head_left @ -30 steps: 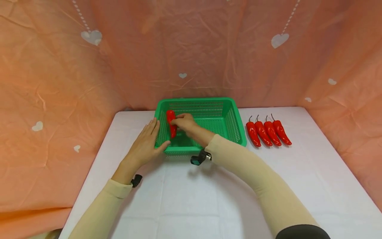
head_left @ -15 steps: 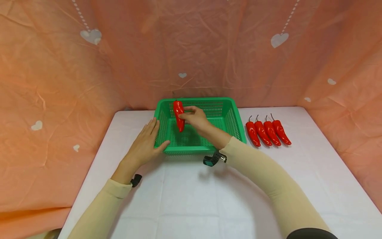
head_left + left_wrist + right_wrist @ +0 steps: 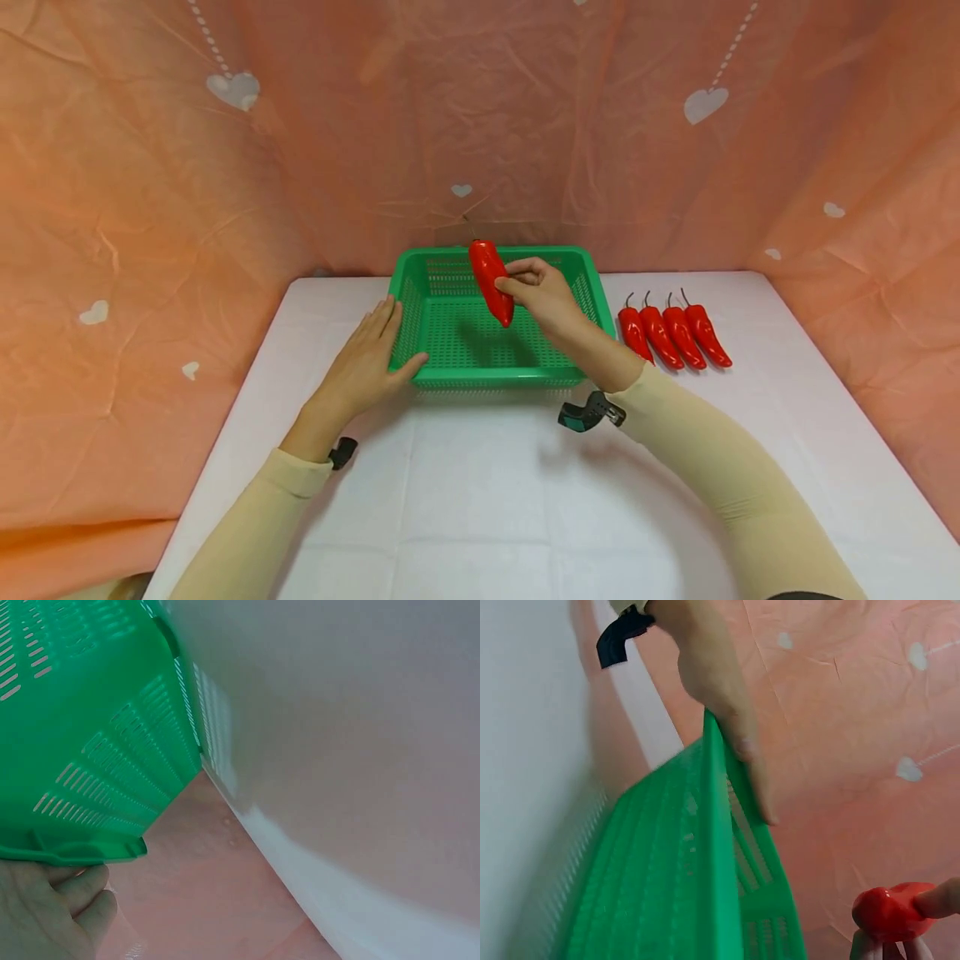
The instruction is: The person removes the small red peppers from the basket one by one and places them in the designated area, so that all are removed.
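Observation:
Over the green plastic basket (image 3: 495,374), my right hand (image 3: 551,300) pinches a red chili pepper (image 3: 489,279) between thumb and fingers. The pepper tilts, its thin dark stem pointing up and to the left, its tip toward the basket floor. In the right wrist view the pepper (image 3: 892,911) shows end-on, with the thumb on one side and fingers beneath. My left hand (image 3: 360,367) rests on the basket's near left corner, fingers straight along the rim and thumb on the front edge. The left wrist view shows its fingertips (image 3: 90,892) right at the basket rim (image 3: 75,855).
Several red chili peppers (image 3: 667,337) lie side by side on the white tablecloth (image 3: 480,492), just right of the basket, stems pointing away. Behind the basket hangs a peach curtain (image 3: 510,150) with pale hearts. Small black cameras (image 3: 588,412) are strapped to the wrists.
My right hand has lifted the chili pepper from the basket's left side and carried it up and to the right. My left hand has stayed in place on the rim.

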